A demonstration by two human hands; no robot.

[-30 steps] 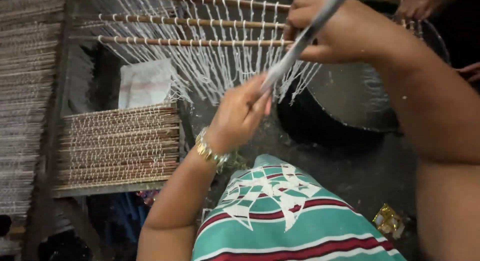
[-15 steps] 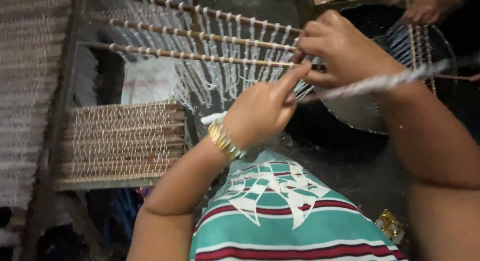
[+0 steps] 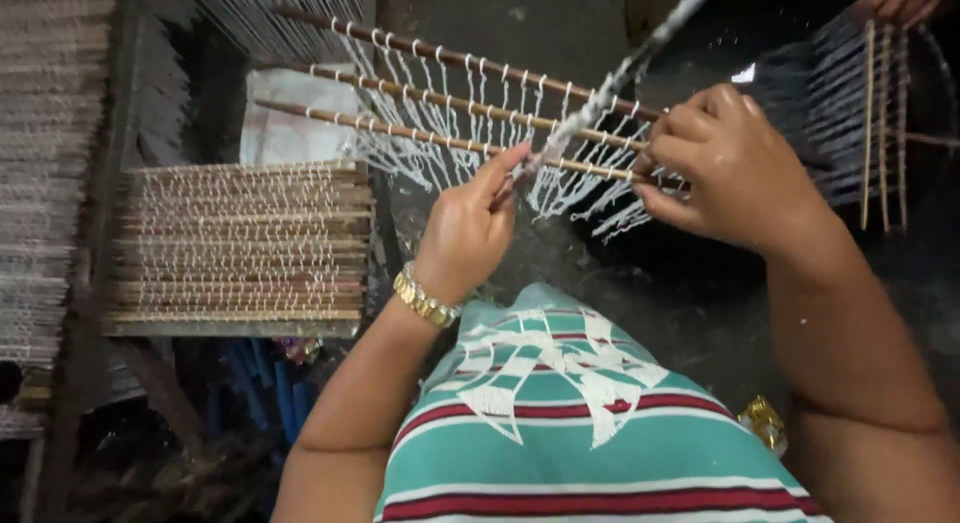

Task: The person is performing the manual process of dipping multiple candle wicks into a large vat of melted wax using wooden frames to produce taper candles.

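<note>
- Left hand (image 3: 465, 233) is pinching a thick grey-white cord (image 3: 610, 83) between thumb and forefinger, the other fingers curled in; the cord is running up and to the right, out of the top of the view.
- Right hand (image 3: 735, 173) is gripping the near ends of the thin wooden sticks (image 3: 450, 108), fingers closed around them.
- The sticks are lying roughly parallel, joined by white knotted string (image 3: 480, 148), loose ends hanging below the lowest stick.
- The cord is crossing the sticks just beside the right hand.
- Judgement: keeping the cord taut and the sticks evenly spaced looks key; slack would likely let the knots drift.
- Stack of finished stick mats (image 3: 240, 243) is sitting to the left.
- Gold bracelet (image 3: 425, 298) on the left wrist.
</note>
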